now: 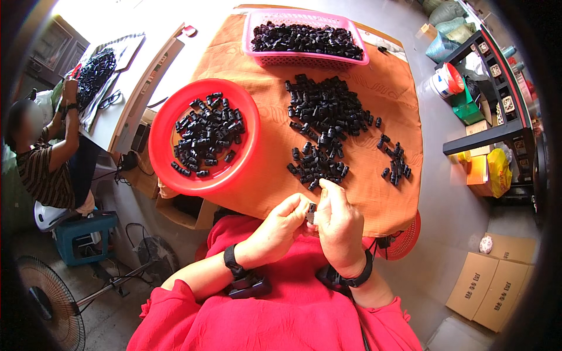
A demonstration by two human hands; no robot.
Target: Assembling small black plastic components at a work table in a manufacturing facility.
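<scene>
Close to the near edge of the counter (374,88), the left hand (280,225) and right hand (338,225) meet over the person's lap, each grip closed on the same small black plastic clip (311,212), pinched between fingertips of both hands. The piece sits off the cloth, above the red garment, so a slip of either grip would likely send it into the lap or down to the floor, where it would be hard to find; its smallness and smooth plastic make that a fair risk. The loose pile of black clips (325,126) lies just beyond the hands and close to the edge, and a brush of a wrist could scatter some over it. An orange cloth covers the counter, carrying a red round bowl (161,126) of more clips to the left and a pink basket (304,58) full of them at the far side. Around it are a grey concrete floor, a floor fan (50,304), cardboard boxes (494,286), a cluttered shelf (497,82), and another person (50,158) working at a separate table.
</scene>
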